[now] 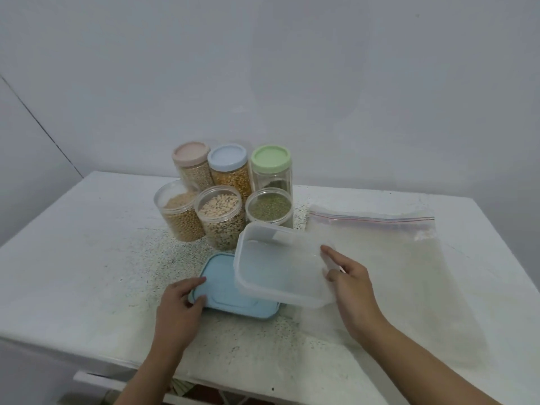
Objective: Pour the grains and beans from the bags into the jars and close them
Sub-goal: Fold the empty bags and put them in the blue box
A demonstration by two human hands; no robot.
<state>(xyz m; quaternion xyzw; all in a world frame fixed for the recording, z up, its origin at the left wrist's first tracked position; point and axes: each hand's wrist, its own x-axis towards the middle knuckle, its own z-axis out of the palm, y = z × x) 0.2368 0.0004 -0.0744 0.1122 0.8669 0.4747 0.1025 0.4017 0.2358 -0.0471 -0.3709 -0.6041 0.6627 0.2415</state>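
Note:
A clear rectangular plastic container (274, 264) is tilted above the table, and my right hand (347, 285) grips its right edge. Partly under it lies a light blue rectangular lid (222, 290); my left hand (181, 299) pinches its left edge. Behind stand three open jars: yellow beans (179, 211), mixed pale grains (220, 217) and green beans (268, 210). Further back are three closed jars with a pink lid (191, 152), a blue lid (228, 156) and a green lid (270, 159). A large zip bag (388, 258) of pale grain lies flat at the right.
The white table (73, 258) is strewn with spilled grains around the jars and the blue lid. Its front edge runs just below my forearms. A plain wall stands behind the table.

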